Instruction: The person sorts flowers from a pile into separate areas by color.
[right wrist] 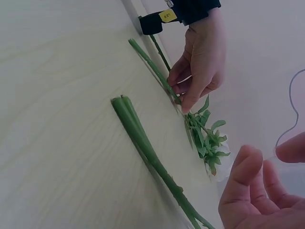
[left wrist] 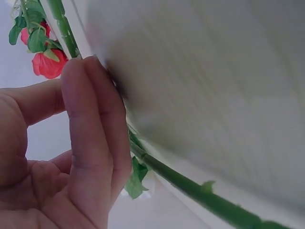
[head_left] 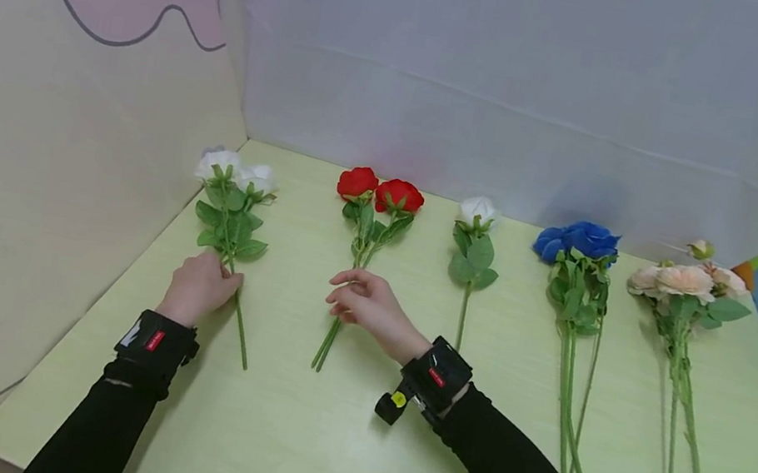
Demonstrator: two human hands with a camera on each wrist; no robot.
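Note:
At the far left of the table, my left hand (head_left: 197,287) pinches the stems of white roses (head_left: 233,198), whose blooms point to the back wall. In the right wrist view, the same hand has thumb and fingers around a green stem (right wrist: 148,61). My right hand (head_left: 372,309) hovers over the stems of two red roses (head_left: 397,196), its fingers loosely bent with nothing between them. Those red rose stems (right wrist: 138,131) lie on the table, apart from the right fingers in the right wrist view.
Right of the red roses lies a single white rose (head_left: 479,210). Blue roses (head_left: 585,241) and pale pink flowers (head_left: 687,280) follow farther right, stems toward me. The pale yellow table (head_left: 282,439) meets a white cloth wall (head_left: 530,69) behind and another on the left.

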